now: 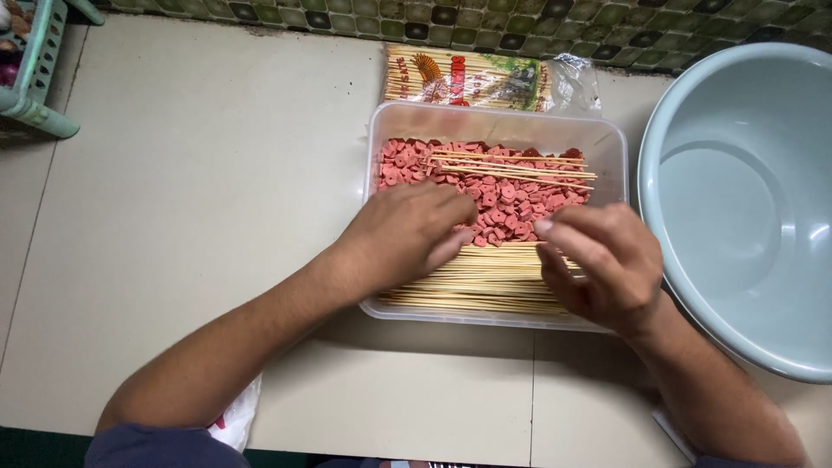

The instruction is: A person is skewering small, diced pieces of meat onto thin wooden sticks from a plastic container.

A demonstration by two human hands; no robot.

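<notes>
A clear plastic container (611,143) sits on the counter, filled with small pink-red sausage slices (507,204). Bare bamboo skewers (485,282) lie stacked along its near side, and a few more skewers (511,169) rest across the slices at the back. My left hand (403,230) reaches into the container, fingers down among the slices. My right hand (602,260) hovers over the right end of the skewer stack, fingers curled; whether it pinches a skewer is hidden.
A large pale blue basin (745,199) stands at the right. An opened packet of bamboo skewers (485,78) lies behind the container. A green plastic rack (35,69) is at the far left corner. A tiled wall runs along the back.
</notes>
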